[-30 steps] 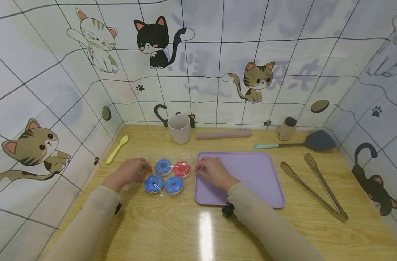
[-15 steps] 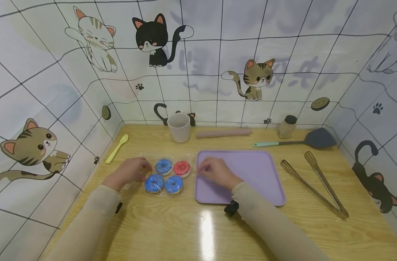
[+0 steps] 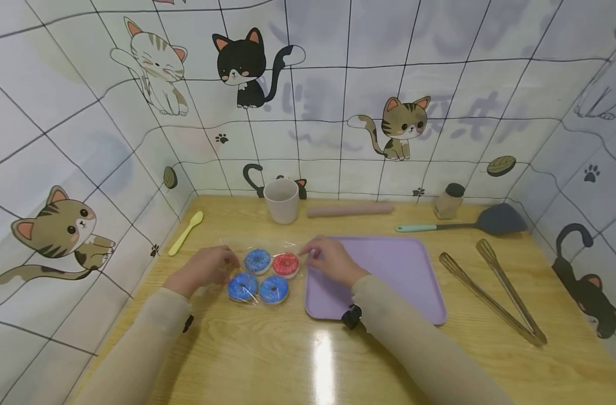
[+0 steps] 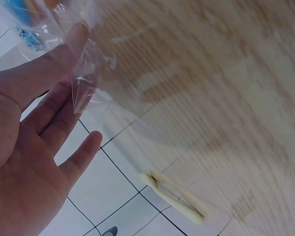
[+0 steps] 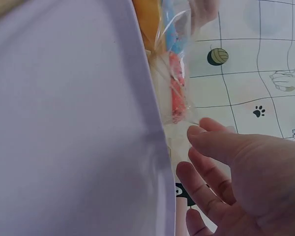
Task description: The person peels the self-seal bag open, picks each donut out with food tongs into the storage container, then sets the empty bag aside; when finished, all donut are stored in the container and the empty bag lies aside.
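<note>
One clear bag [image 3: 259,274] lies on the worktop [image 3: 287,360], just left of the single purple tray [image 3: 389,275]. It holds four doughnuts: three blue [image 3: 258,260] and one red [image 3: 286,264]. The left hand [image 3: 203,269] rests at the bag's left edge, its grip wide, straight fingers [image 4: 64,54] touching the plastic. The right hand [image 3: 330,261] sits at the bag's right edge over the tray's rim; its fingers [image 5: 211,142] are loosely spread beside the plastic, and whether they pinch it cannot be told. Farther back stand one cup [image 3: 281,200], one yellow spoon [image 3: 185,233], one rolling pin [image 3: 350,210], one shaker [image 3: 448,200], one spatula [image 3: 470,224]; one pair of tongs [image 3: 495,289] lies to the right.
</note>
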`<state>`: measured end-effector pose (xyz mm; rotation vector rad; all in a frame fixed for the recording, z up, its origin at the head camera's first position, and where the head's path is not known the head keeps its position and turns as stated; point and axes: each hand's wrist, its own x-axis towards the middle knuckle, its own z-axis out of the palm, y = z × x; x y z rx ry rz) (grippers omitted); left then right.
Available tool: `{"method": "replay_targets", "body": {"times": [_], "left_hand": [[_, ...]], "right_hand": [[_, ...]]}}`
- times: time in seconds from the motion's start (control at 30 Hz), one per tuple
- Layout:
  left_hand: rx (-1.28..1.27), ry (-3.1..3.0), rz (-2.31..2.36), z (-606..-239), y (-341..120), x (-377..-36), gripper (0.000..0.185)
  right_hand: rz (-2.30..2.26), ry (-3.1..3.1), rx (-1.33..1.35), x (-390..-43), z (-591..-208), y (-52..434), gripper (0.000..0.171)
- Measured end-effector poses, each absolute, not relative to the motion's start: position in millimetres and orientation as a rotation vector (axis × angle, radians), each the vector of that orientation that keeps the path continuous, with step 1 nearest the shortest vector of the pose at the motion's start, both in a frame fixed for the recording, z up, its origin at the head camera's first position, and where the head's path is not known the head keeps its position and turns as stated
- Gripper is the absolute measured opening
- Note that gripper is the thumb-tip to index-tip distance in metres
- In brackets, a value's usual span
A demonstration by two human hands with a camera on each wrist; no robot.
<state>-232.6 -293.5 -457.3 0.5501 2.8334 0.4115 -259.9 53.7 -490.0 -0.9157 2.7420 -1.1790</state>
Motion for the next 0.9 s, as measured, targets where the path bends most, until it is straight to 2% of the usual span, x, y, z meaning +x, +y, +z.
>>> {"method": "replay_targets", "body": {"times": [0.13,0.53,0.9], "left_hand": [[0.537,2.838,0.393,-460.6,-292.2,-232.5,0.031],[0.519,2.846,0.345,-458.6,-285.9,-233.5,0.030],[0.503,2.852,0.359,-460.7,-289.2,-232.4,0.031]], "right_hand": [[-1.124,2.783,-0.882,-261.5,-490.5,49.5,0.028],[-1.014,2.811,-0.924,-265.7,-491.5,45.9,0.012],[-1.046,2.822,-0.840,-264.6,-494.1,44.3,0.004]]}}
